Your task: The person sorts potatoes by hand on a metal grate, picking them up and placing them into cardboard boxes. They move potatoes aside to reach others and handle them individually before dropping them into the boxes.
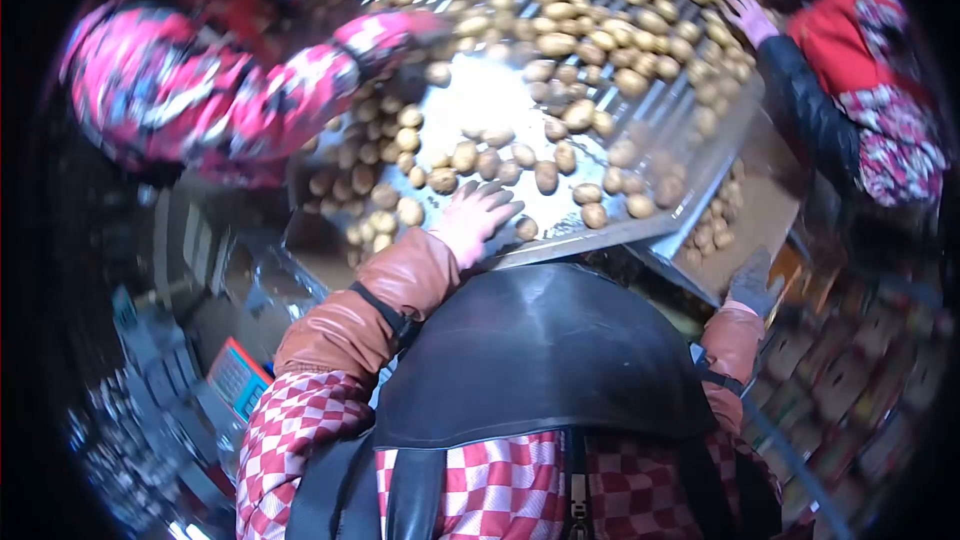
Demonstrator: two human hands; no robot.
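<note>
My left hand (474, 221), in a pale pink and grey glove, lies palm down on the metal sorting tray (545, 248) near its front edge. Its fingers are spread, just below a loose row of potatoes (546, 176), and it holds nothing. One single potato (526, 229) sits right beside the fingertips. Off to the right, my right hand (756, 282) wears a dark grey glove. It rests at the near corner of a cardboard box (776, 172) with potatoes in it; its fingers look apart.
A heap of potatoes (640, 35) covers the slatted metal rack behind the tray. More potatoes (370, 155) lie on the left side. A person's pink patterned sleeve (300, 90) reaches in from the left, blurred. Another person's gloved hand (748, 18) touches potatoes at right.
</note>
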